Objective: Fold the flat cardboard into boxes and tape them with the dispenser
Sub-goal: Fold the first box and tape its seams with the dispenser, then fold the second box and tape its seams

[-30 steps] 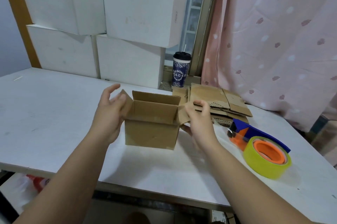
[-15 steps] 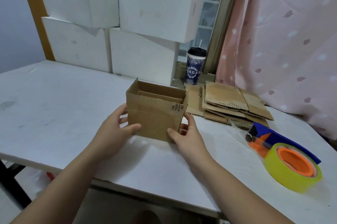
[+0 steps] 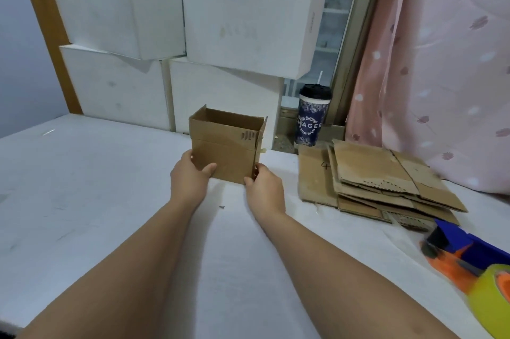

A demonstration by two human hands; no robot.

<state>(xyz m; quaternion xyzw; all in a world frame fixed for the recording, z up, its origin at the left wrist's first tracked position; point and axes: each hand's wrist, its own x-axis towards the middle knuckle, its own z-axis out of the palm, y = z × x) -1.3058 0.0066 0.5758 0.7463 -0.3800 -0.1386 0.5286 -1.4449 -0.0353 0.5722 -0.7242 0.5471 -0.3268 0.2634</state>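
Observation:
A small brown cardboard box [image 3: 226, 145] stands upright on the white table [image 3: 82, 186], its top open and flaps standing up. My left hand [image 3: 189, 181] grips its lower left corner, thumb on the front face. My right hand [image 3: 265, 186] grips its lower right corner. A stack of flat cardboard [image 3: 380, 181] lies to the right. The tape dispenser [image 3: 469, 264], blue and orange with a yellow roll, rests at the right edge of the view.
Several large white boxes [image 3: 242, 12] are stacked along the back of the table, just behind the brown box. A dark lidded cup with a straw [image 3: 313, 117] stands by the window. A pink dotted curtain [image 3: 441, 62] hangs at the right.
Both hands have pushed the box away from me toward the white boxes at the back. The flaps, spread out a second ago, now stand upright.

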